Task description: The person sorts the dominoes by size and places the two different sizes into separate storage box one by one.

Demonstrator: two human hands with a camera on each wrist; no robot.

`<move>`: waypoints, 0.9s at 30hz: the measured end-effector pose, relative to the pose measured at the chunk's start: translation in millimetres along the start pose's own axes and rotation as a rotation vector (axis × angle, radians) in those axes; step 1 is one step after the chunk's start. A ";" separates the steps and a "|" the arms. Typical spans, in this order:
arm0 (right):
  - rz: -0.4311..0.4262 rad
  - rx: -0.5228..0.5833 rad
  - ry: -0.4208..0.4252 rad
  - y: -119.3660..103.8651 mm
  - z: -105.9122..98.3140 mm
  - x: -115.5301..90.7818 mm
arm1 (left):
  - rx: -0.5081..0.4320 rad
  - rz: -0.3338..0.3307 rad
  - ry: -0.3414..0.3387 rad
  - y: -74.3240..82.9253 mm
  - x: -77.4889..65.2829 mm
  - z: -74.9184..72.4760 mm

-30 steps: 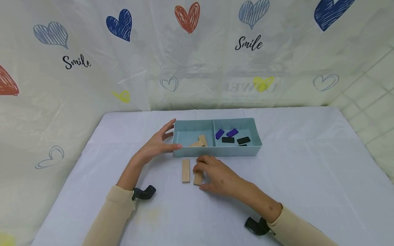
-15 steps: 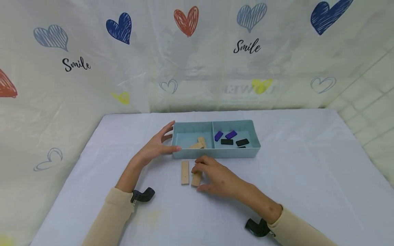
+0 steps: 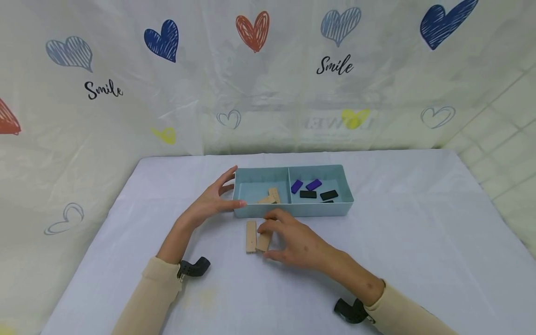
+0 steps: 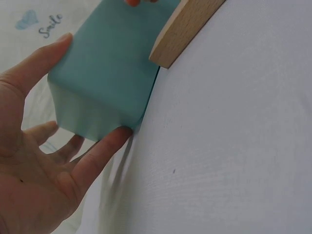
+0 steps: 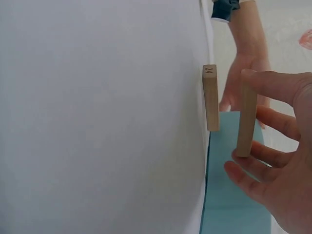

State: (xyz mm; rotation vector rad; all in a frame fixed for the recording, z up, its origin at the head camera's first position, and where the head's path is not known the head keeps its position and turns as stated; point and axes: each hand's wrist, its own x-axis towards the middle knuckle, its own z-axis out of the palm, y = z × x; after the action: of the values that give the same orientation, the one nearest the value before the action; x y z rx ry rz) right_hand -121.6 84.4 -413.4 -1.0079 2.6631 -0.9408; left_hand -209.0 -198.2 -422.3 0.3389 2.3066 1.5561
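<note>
My left hand (image 3: 205, 205) holds the left end of a pale blue two-compartment box (image 3: 301, 211), thumb at the front wall and fingers spread around the end. In front of the box, my right hand (image 3: 302, 243) pinches a wooden block (image 3: 264, 241) between thumb and fingers. A second wooden block (image 3: 251, 237) lies on the cloth just left of it, lengthwise toward the box. In the right wrist view, the held block (image 5: 247, 119) appears apart from the other block (image 5: 211, 100), whose end bears the number 24.
Several wooden blocks (image 3: 274, 194) lie in the box's left compartment. The right compartment has purple pieces (image 3: 313, 184) and black pieces (image 3: 308, 194), one partly hidden by the front wall. A white cloth (image 3: 398, 242) covers the table; a heart-printed sheet (image 3: 272, 93) hangs behind.
My right hand has shifted slightly left with its block, narrowing the gap to the other block. My left hand stays at the box. The head view has tilted a little.
</note>
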 end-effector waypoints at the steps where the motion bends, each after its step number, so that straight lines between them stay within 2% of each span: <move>1: -0.005 -0.006 0.008 0.0 -0.3 -0.2 | -0.001 -0.001 0.000 0.1 -0.1 0.1; 14: -0.049 -0.019 0.065 2.0 -4.6 0.8 | 0.003 0.000 -0.001 3.5 3.4 -0.4; 27: -0.099 0.019 0.114 1.1 -2.3 -0.3 | 0.011 -0.008 0.003 -1.9 -0.1 -0.9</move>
State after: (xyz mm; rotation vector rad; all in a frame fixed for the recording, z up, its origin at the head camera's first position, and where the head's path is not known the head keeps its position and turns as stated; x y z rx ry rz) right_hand -122.7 86.4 -412.3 -1.1240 2.7114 -1.0720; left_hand -209.2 -199.7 -423.7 0.3297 2.3160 1.5418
